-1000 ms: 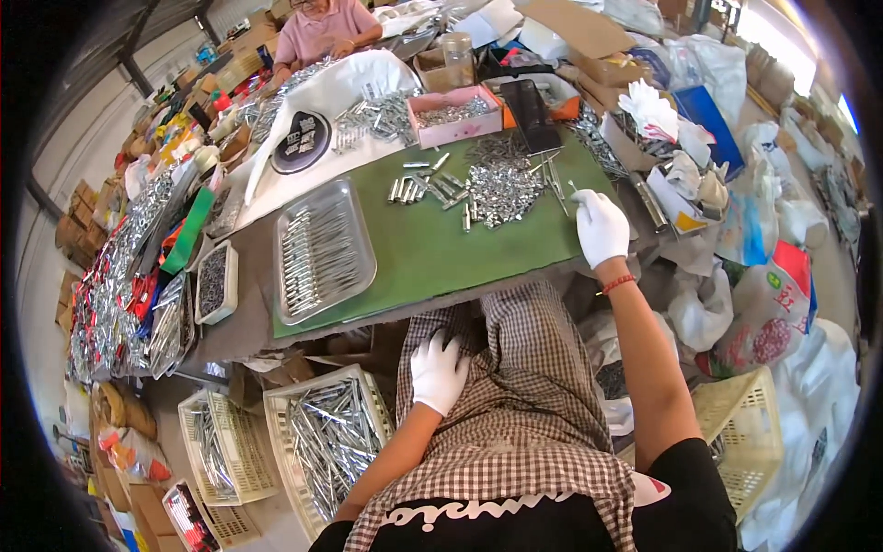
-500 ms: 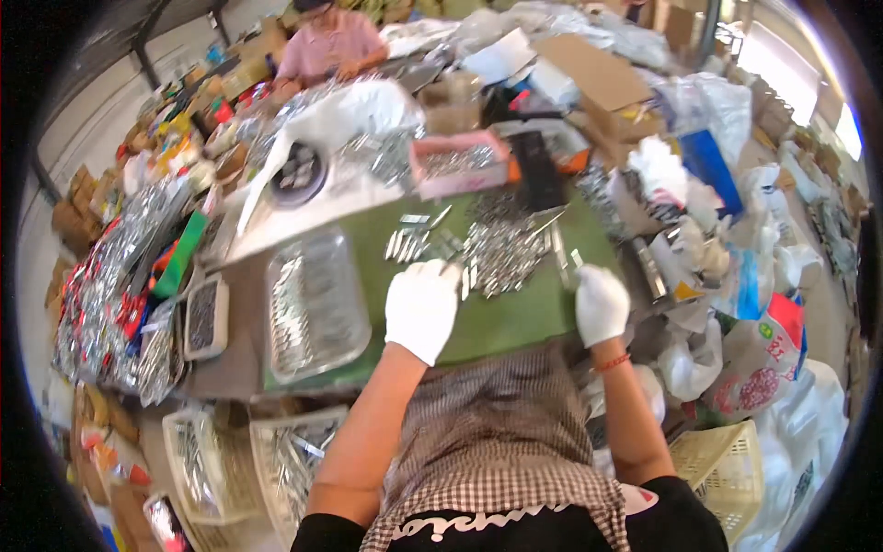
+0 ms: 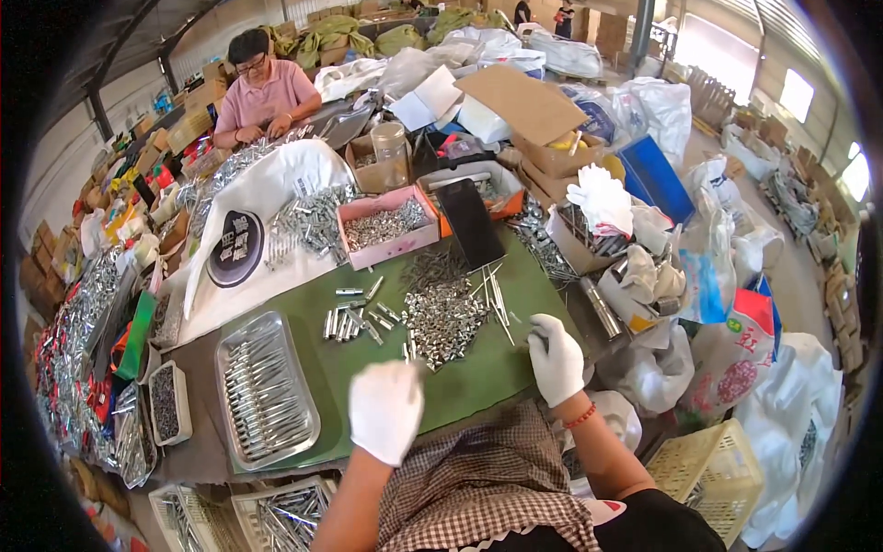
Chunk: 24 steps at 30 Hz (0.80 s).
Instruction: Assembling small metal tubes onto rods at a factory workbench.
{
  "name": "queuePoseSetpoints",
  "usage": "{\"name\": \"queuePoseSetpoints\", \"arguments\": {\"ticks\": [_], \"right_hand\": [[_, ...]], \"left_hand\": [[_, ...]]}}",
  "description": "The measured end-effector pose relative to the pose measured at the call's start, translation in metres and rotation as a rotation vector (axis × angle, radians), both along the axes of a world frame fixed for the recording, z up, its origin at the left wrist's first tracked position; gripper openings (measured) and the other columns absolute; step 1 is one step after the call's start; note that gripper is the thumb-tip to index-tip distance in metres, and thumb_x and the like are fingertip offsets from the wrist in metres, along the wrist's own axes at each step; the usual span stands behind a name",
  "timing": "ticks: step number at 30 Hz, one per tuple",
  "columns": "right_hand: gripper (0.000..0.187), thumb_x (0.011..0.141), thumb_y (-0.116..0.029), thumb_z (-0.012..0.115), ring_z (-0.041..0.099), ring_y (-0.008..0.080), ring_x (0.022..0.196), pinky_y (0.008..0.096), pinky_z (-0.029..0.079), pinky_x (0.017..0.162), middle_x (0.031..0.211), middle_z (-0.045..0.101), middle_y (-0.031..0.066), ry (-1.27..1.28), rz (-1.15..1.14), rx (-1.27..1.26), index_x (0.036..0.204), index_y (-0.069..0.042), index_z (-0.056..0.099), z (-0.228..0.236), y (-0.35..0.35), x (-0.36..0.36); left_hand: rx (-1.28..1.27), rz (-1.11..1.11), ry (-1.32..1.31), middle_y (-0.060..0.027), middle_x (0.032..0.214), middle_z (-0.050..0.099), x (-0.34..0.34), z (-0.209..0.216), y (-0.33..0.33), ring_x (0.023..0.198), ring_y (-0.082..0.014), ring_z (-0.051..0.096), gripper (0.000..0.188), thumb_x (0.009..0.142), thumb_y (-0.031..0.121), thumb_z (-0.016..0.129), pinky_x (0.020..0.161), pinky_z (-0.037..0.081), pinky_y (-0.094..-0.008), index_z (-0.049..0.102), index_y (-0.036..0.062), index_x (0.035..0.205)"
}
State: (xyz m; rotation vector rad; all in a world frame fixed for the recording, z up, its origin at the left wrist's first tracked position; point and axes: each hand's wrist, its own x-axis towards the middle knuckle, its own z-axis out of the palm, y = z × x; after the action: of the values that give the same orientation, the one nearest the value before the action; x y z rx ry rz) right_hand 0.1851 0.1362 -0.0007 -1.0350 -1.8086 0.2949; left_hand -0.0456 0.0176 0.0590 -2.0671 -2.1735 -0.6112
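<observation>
My left hand (image 3: 388, 414), in a white glove, is blurred near the front of the green mat (image 3: 336, 377). Its fingers curl downward; what they hold, if anything, is hidden. Just beyond it lies a pile of small silver metal fittings (image 3: 446, 322). My right hand (image 3: 559, 363), also gloved, hovers at the mat's right side. Thumb and fingers are bent together, and their contents cannot be made out. Thin metal rods (image 3: 500, 308) lie between that hand and the pile. Short silver cylinders (image 3: 354, 320) are scattered left of the pile. A clear tray (image 3: 314, 423) at left holds rows of slender silver pieces (image 3: 265, 396).
Behind the pile stand a pink box (image 3: 394, 242) of metal parts and a black rectangular object (image 3: 471, 223). A small container of dark pieces (image 3: 167, 405) sits far left. Bags and boxes crowd the right. Across the table sits another person (image 3: 262, 97). Plastic crates (image 3: 704, 469) stand below.
The view has tipped up and shifted right. My left hand has drawn back from the pile toward me. My right hand remains beside the rods; a small metal piece showed at its fingertips before.
</observation>
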Motion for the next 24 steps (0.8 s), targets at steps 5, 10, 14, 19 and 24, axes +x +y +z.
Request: {"name": "queuePoseSetpoints", "arguments": {"ticks": [5, 10, 14, 19, 24], "right_hand": [[0.017, 0.081, -0.008, 0.067, 0.066, 0.0288, 0.083, 0.0409, 0.052, 0.077, 0.089, 0.070, 0.0063, -0.408, 0.372, 0.068, 0.098, -0.013, 0.069, 0.017, -0.020, 0.008], [0.014, 0.079, -0.012, 0.068, 0.063, 0.0251, 0.080, 0.0389, 0.050, 0.073, 0.084, 0.064, 0.0023, -0.533, 0.361, 0.091, 0.093, -0.016, 0.069, 0.011, -0.032, 0.006], [0.011, 0.080, -0.013, 0.070, 0.063, 0.0241, 0.081, 0.0387, 0.049, 0.074, 0.084, 0.063, 0.0017, -0.509, 0.355, 0.069, 0.091, -0.016, 0.068, 0.011, -0.038, 0.002], [0.012, 0.080, -0.014, 0.071, 0.063, 0.0248, 0.082, 0.0397, 0.049, 0.076, 0.084, 0.064, 0.0018, -0.511, 0.367, 0.026, 0.091, -0.016, 0.068, 0.016, -0.042, -0.002], [0.016, 0.075, -0.009, 0.074, 0.063, 0.0282, 0.088, 0.0417, 0.049, 0.082, 0.087, 0.066, 0.0039, -0.477, 0.338, 0.022, 0.089, -0.014, 0.069, 0.016, -0.038, -0.003]], "left_hand": [[0.098, -0.197, -0.206, -0.0077, 0.085, 0.068, 0.040, -0.040, -0.017, 0.080, -0.0313, 0.064, 0.013, 0.079, 0.010, 0.067, 0.071, 0.049, -0.0453, 0.071, 0.0105, 0.092], [0.199, -0.146, -0.227, -0.0055, 0.083, 0.063, 0.046, -0.046, -0.016, 0.077, -0.0298, 0.062, 0.010, 0.080, 0.009, 0.069, 0.069, 0.048, -0.0441, 0.070, 0.0107, 0.089], [0.214, -0.120, -0.279, -0.0067, 0.084, 0.062, 0.046, -0.049, -0.018, 0.079, -0.0311, 0.061, 0.010, 0.080, 0.009, 0.071, 0.071, 0.048, -0.0443, 0.071, 0.0107, 0.089], [0.191, -0.108, -0.278, -0.0063, 0.085, 0.062, 0.045, -0.048, -0.020, 0.079, -0.0307, 0.061, 0.012, 0.080, 0.010, 0.072, 0.071, 0.048, -0.0439, 0.072, 0.0114, 0.092], [0.188, -0.086, -0.270, -0.0057, 0.085, 0.061, 0.046, -0.051, -0.019, 0.080, -0.0299, 0.061, 0.014, 0.081, 0.011, 0.072, 0.073, 0.047, -0.0436, 0.072, 0.0121, 0.095]]}}
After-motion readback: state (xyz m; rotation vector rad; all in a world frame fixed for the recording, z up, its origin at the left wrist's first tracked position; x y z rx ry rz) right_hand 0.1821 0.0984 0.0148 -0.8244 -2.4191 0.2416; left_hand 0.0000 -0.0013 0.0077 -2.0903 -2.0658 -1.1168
